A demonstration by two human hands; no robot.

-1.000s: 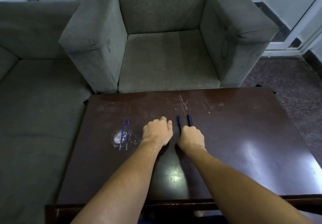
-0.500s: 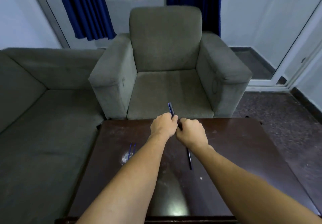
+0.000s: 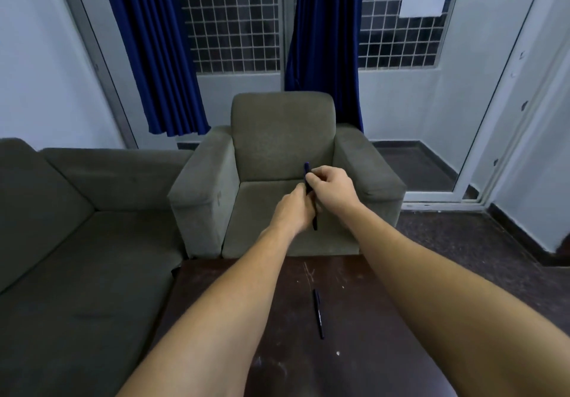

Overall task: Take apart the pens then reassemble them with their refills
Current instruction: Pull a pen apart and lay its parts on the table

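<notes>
Both hands raised higher than before, left hand [image 3: 294, 211] and right hand [image 3: 331, 188] gripping one pen [image 3: 310, 194] upright, second pen [image 3: 318, 313] unmoved near table [image 3: 385, 319] far edge.

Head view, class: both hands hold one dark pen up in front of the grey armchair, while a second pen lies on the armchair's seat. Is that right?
Not quite. In the head view the left hand and right hand do hold one dark pen up in front of the grey armchair, but the second pen lies on the dark wooden table, not on the armchair's seat.
</notes>
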